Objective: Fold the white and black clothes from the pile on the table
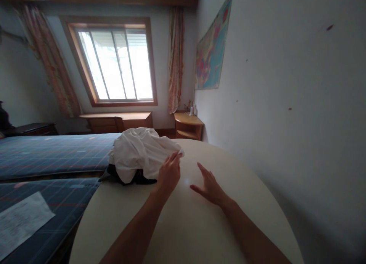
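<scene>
A crumpled white garment (140, 151) lies heaped at the left far part of the round white table (183, 226). Dark cloth (143, 178) shows beneath it, and I cannot tell what kind of clothing it is. My left hand (170, 172) pinches the white garment at its right end, fingers closed on the fabric. To the right, my right hand (208, 185) hovers over the table with thumb and fingers apart, holding nothing and not touching the cloth.
Two plaid-covered mattresses (57, 153) are at the left, and a printed paper sheet (25, 222) lies on the nearer one. A white wall (286, 142) with a map (213, 50) borders the table's right side. Behind stand a wooden desk (134, 119) and a corner shelf (188, 119).
</scene>
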A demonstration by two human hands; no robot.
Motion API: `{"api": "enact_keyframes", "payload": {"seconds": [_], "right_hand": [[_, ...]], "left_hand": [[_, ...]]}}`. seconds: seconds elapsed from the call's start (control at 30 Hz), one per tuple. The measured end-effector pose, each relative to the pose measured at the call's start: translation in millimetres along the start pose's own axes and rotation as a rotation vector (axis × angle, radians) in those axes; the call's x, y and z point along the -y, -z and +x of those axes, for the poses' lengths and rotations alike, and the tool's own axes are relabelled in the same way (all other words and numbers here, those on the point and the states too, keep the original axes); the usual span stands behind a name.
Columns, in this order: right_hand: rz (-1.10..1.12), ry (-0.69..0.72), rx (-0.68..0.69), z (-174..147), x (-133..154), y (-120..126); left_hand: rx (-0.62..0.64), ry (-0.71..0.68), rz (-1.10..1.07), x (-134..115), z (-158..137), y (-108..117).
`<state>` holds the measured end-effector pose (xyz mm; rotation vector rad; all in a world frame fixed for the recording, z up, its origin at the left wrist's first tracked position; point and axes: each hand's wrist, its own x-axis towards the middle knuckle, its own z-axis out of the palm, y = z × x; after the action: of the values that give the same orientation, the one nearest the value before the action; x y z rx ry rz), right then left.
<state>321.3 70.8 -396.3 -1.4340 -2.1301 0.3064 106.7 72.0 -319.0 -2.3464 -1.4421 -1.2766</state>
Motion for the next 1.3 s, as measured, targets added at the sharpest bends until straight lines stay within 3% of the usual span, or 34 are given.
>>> {"api": "enact_keyframes", "payload": {"seconds": [0.17, 0.27, 0.33, 0.43, 0.57, 0.63, 0.77, 0.9, 1.0, 1.1, 1.3], "right_hand": [[0.186, 0.261, -0.144, -2.8, 10.4, 1.9], [0.203, 0.322, -0.150, -1.4, 15.9, -2.8], [0.194, 0.308, -0.137, 0.3, 18.8, -3.5], [0.215, 0.214, -0.131, 1.2, 22.0, 3.2], [0.258, 0.075, -0.265, -0.7, 21.6, 23.0], [0.280, -0.002, -0.387, -1.9, 18.5, 33.9], [0.332, -0.180, -0.652, -4.2, 9.6, 51.4], [0.335, -0.244, -0.756, -5.4, 0.5, 58.5], [0.293, -0.229, -0.718, -5.1, -3.9, 57.4], [0.219, -0.119, -0.597, -4.9, -4.8, 52.3], [0.017, 0.151, -0.124, -8.2, -4.4, 35.9]], "left_hand": [[0.328, -0.122, -0.090, -19.8, -9.5, -2.5], [0.531, -0.203, -0.137, -27.4, -13.9, -0.9], [0.585, -0.205, -0.147, -29.6, -14.8, 1.3], [0.480, -0.117, -0.116, -24.9, -10.4, 6.5], [0.061, 0.094, 0.202, 1.2, -0.3, 14.7], [-0.066, 0.236, 0.413, 19.5, 1.4, 17.9], [0.001, 0.398, 0.598, 47.2, -3.4, 19.9], [0.258, 0.421, 0.586, 53.2, -10.0, 12.0], [0.467, 0.378, 0.507, 47.9, -14.9, -2.2], [0.593, 0.279, 0.421, 35.2, -21.5, -17.9], [0.721, 0.100, 0.240, -6.8, -32.1, -26.6]]}}
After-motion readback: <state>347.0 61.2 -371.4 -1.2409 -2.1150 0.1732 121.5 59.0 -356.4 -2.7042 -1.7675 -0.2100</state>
